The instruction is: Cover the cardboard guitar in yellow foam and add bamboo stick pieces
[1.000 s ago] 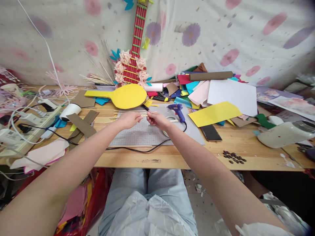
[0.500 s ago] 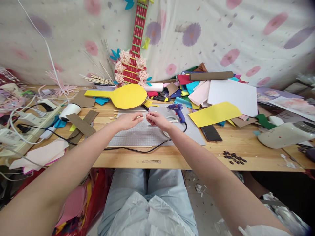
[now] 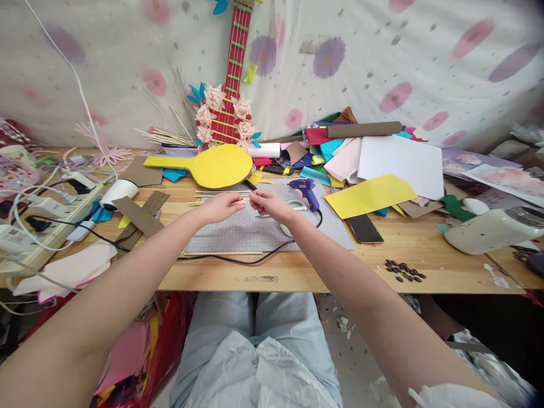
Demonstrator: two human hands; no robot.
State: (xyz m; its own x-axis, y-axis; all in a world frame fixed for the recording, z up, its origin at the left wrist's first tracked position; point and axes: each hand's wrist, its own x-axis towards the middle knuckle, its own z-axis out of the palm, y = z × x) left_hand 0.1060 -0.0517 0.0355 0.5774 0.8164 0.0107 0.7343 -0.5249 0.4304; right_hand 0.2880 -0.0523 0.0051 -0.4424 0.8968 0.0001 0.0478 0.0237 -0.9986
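Observation:
My left hand (image 3: pixel 221 207) and my right hand (image 3: pixel 268 204) meet over the far part of a grey cutting mat (image 3: pixel 255 231). Both pinch a thin wooden stick (image 3: pixel 241 201) between fingertips, the stick lying roughly level between them. Several more thin sticks (image 3: pixel 221 194) lie on the table just beyond my left hand. A yellow paddle-shaped cutout (image 3: pixel 212 166) lies behind them. A blue glue gun (image 3: pixel 306 191) stands right of my right hand, beside a tape roll (image 3: pixel 292 211) partly hidden by my wrist.
A red paper guitar with flowers (image 3: pixel 227 110) leans on the flowered cloth. Coloured paper sheets (image 3: pixel 374 164) pile at the back right, with a black phone (image 3: pixel 362 229). Power strips and cables (image 3: pixel 38 209) crowd the left. Dark beads (image 3: pixel 403 271) and a white appliance (image 3: pixel 488 231) sit right.
Both hands shifted slightly left and away from me, still pinching the stick; my fingertips have drawn closer together on it. Nothing else on the table moved.

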